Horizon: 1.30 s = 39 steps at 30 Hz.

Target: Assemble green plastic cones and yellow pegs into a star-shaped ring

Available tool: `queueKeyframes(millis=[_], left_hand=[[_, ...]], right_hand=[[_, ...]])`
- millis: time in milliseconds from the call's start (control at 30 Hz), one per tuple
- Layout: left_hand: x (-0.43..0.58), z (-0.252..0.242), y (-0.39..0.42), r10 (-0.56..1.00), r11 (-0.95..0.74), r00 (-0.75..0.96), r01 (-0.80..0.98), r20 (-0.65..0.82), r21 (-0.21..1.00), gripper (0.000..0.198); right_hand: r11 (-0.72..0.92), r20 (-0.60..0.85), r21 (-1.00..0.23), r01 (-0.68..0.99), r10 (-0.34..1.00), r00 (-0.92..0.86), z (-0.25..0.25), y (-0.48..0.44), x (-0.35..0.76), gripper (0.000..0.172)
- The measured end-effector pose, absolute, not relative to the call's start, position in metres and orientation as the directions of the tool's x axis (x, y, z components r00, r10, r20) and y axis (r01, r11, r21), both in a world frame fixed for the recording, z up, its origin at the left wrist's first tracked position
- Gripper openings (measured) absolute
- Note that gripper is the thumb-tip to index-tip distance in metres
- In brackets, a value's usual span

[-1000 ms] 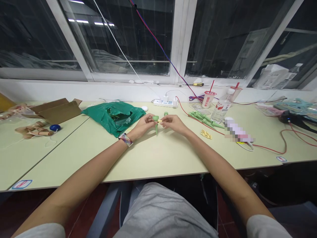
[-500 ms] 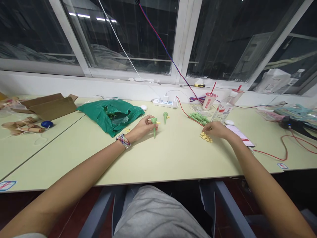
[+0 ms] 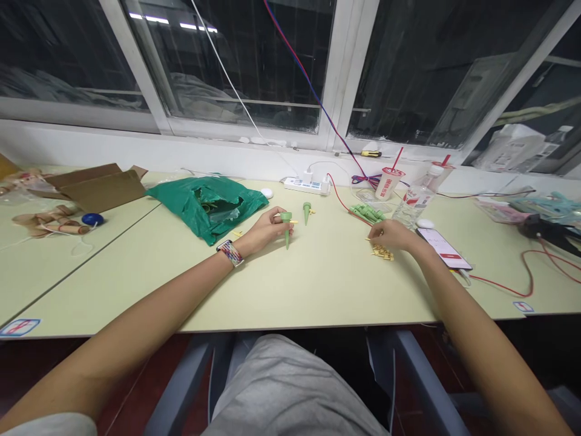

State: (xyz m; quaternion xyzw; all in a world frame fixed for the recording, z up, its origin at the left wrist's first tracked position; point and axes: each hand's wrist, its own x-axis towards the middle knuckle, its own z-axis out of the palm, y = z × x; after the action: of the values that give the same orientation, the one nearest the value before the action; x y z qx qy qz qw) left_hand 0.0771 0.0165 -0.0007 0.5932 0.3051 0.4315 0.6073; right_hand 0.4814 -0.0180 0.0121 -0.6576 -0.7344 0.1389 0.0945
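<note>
A pale green desk (image 3: 318,290) runs along a row of white-framed windows (image 3: 254,60), black with night and reflecting ceiling lights. Toward 10 o'clock from the person's seat lie a torn green plastic bag (image 3: 206,212) and, further along, a flattened cardboard box (image 3: 97,189), a dark blue ball (image 3: 92,219) and some wooden pieces (image 3: 54,221). At 12 o'clock sits a white power strip (image 3: 306,186); at 1 o'clock stand a drink cup with a red straw (image 3: 389,183) and a plastic water bottle (image 3: 415,203).

Both forearms reach forward and rest low over the desk. The left hand (image 3: 258,235), with a woven watch band (image 3: 230,253) at its wrist, has its grip pressed together, pinching a green plastic spike (image 3: 286,233) by its head, with the point aimed down toward the desk. A second green spike (image 3: 307,212) stands just off at 1 o'clock from that grip, well short of a bunch of green spikes (image 3: 367,212).

The right hand (image 3: 393,235) lies palm down, its grip loosely curled, with a small heap of yellow pieces (image 3: 382,253) at 7 o'clock, right under the fingers. Whether it pinches one, I cannot tell. A phone (image 3: 443,249) lies at its 4 o'clock.
</note>
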Motion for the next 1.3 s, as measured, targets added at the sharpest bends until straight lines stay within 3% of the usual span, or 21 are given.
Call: queueKeyframes(millis=[100, 200, 333, 500, 800, 1033, 1167, 1300], left_hand=[[0.078, -0.002, 0.016, 0.877, -0.063, 0.459, -0.188, 0.144, 0.980, 0.043], [0.077, -0.003, 0.016, 0.871, -0.054, 0.472, -0.187, 0.138, 0.981, 0.042], [0.077, -0.004, 0.015, 0.879, -0.033, 0.462, -0.188, 0.118, 0.982, 0.043], [0.079, -0.002, 0.012, 0.881, -0.014, 0.459, -0.207, 0.110, 0.978, 0.042], [0.079, -0.004, 0.012, 0.880, -0.004, 0.464, -0.216, 0.106, 0.976, 0.043], [0.082, -0.001, 0.006, 0.854, 0.002, 0.511, -0.193, 0.099, 0.981, 0.043], [0.083, -0.002, 0.005, 0.855, -0.031, 0.503, -0.195, 0.128, 0.980, 0.043], [0.081, -0.005, 0.008, 0.855, -0.091, 0.493, -0.164, 0.161, 0.982, 0.043]], right_hand=[[0.147, 0.071, -0.323, 0.935, 0.989, -0.131, 0.010, -0.015, 0.472, 0.010], [0.234, 0.203, -0.424, 0.875, 0.966, -0.160, 0.017, -0.014, 0.445, 0.012], [0.460, 0.367, -0.601, 0.654, 0.885, -0.285, 0.030, -0.017, 0.383, 0.012], [0.621, 0.520, -0.632, 0.463, 0.783, -0.341, 0.032, -0.014, 0.317, 0.010], [0.691, 0.628, -0.605, 0.395, 0.719, -0.297, 0.009, -0.012, 0.307, 0.009], [0.668, 0.596, -0.627, 0.402, 0.743, -0.305, 0.001, -0.016, 0.299, 0.010], [0.629, 0.589, -0.702, 0.334, 0.776, -0.226, -0.006, -0.018, 0.291, 0.018], [0.490, 0.464, -0.847, 0.204, 0.871, -0.161, -0.009, -0.020, 0.286, 0.025]])
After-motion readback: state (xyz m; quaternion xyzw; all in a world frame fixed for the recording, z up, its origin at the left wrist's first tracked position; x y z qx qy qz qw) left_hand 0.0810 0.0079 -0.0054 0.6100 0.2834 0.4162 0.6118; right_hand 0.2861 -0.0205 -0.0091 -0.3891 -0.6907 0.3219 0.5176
